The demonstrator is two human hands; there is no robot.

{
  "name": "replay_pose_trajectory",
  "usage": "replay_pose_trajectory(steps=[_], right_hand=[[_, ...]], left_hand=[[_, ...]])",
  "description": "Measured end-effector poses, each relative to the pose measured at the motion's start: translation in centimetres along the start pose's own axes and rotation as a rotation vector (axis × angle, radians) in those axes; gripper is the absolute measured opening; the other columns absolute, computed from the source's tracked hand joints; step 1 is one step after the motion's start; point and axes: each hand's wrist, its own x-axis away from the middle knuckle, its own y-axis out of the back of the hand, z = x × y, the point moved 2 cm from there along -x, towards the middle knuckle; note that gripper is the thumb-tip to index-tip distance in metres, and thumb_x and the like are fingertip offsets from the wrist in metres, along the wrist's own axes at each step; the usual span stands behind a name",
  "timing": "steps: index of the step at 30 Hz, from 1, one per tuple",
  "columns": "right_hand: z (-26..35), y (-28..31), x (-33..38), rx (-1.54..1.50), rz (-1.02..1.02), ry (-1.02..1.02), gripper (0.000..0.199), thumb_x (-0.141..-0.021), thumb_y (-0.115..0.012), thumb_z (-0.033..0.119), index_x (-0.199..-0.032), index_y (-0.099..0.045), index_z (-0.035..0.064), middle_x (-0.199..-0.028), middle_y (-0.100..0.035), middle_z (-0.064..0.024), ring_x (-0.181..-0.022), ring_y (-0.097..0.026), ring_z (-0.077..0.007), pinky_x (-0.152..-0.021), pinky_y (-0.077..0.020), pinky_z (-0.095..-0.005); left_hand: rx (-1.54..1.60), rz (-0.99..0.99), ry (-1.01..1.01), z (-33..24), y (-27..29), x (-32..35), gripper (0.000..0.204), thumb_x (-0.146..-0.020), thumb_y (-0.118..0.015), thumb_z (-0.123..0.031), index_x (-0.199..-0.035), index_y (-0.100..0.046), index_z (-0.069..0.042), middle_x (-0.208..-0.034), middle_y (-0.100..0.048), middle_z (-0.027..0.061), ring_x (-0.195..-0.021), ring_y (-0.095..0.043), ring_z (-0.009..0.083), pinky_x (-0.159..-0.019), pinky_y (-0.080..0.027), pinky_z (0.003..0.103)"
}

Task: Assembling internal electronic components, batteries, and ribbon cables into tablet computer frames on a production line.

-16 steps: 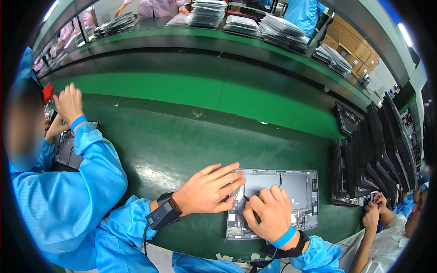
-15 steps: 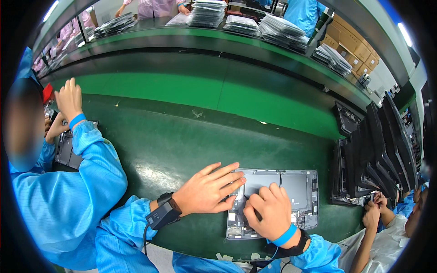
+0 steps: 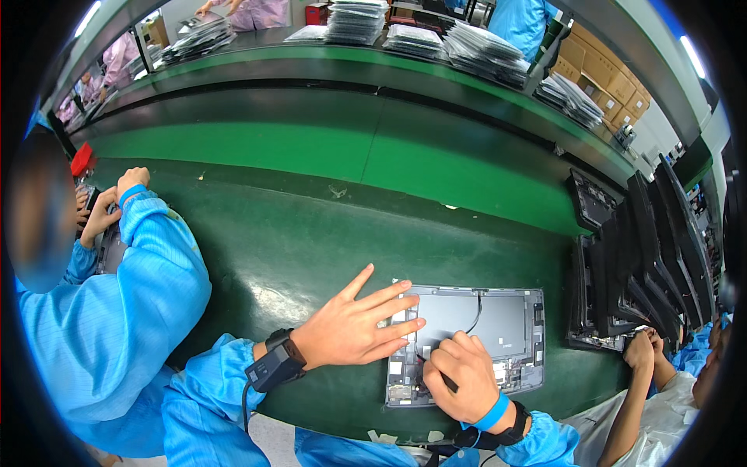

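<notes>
A grey tablet-like device housing [image 3: 498,319] lies open side up on the green bench, with small parts along its lower and left borders. A thin black cable [image 3: 477,315] curves down from its top edge across the bare panel. My left hand [image 3: 366,323] is open, its spread fingertips resting over the housing's left border. Over the lower middle, my right hand [image 3: 465,375] is closed round a thin dark tool [image 3: 449,381]. Its fingers hide most of the tool, so I cannot tell its exact kind.
Dark device shells [image 3: 646,257] stand in a leaning stack on the right. One more shell [image 3: 593,198] lies behind them. A co-worker's blue sleeve [image 3: 156,257] fills the left; another person's hands [image 3: 642,350] work at the right. Flat stacks [image 3: 486,54] line the far shelf.
My right hand has moved slightly down, uncovering more of the panel and the cable, which now bends. My left fingers have spread wider. The co-worker on the left has lowered a raised hand.
</notes>
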Motion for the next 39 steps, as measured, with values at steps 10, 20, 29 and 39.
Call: replay_pose_trajectory(steps=[10,20,29,39], right_hand=[[-1.1,0.6,0.0,-0.019,-0.069,-0.015,0.01,-0.078,-0.066,0.01,-0.071,-0.059,0.0078,-0.073,-0.049,-0.006,-0.074,-0.048,-0.0261,-0.066,-0.0357,-0.0391],[-0.9,0.3,0.0,-0.12,0.015,0.015,0.005,-0.077,-0.067,0.01,-0.074,-0.063,0.0087,-0.075,-0.05,-0.0049,-0.075,-0.049,-0.0257,-0.068,-0.0398,-0.0382],[-0.4,0.7,0.1,-0.061,0.022,0.061,0.006,-0.076,-0.068,0.01,-0.073,-0.062,0.0094,-0.075,-0.049,-0.0043,-0.075,-0.048,-0.0255,-0.068,-0.0394,-0.0376],[-1.0,0.4,0.3,-0.157,-0.034,0.005,0.013,-0.082,-0.073,0.013,-0.076,-0.063,0.0064,-0.072,-0.05,-0.0063,-0.056,-0.059,-0.0246,-0.048,-0.0461,-0.0385]], left_hand=[[0.217,0.03,0.014,-1.1,-0.1,1.2,0.037,-0.092,-0.068,-0.036,-0.128,-0.069,-0.026,-0.139,-0.057,0.0028,-0.137,-0.048,0.0247,-0.118,-0.03,0.057],[0.27,0.035,0.0,-1.2,0.2,0.9,0.034,-0.092,-0.068,-0.034,-0.124,-0.071,-0.024,-0.138,-0.057,0.004,-0.137,-0.047,0.0284,-0.116,-0.033,0.056],[0.284,0.034,-0.018,-1.1,0.0,0.9,0.029,-0.096,-0.064,-0.038,-0.12,-0.071,-0.023,-0.134,-0.057,0.0035,-0.138,-0.046,0.0264,-0.114,-0.038,0.054],[0.271,0.013,0.005,-1.2,0.3,0.9,0.033,-0.089,-0.069,-0.031,-0.121,-0.072,-0.028,-0.133,-0.057,0.0095,-0.13,-0.053,0.0288,-0.112,-0.039,0.053]])
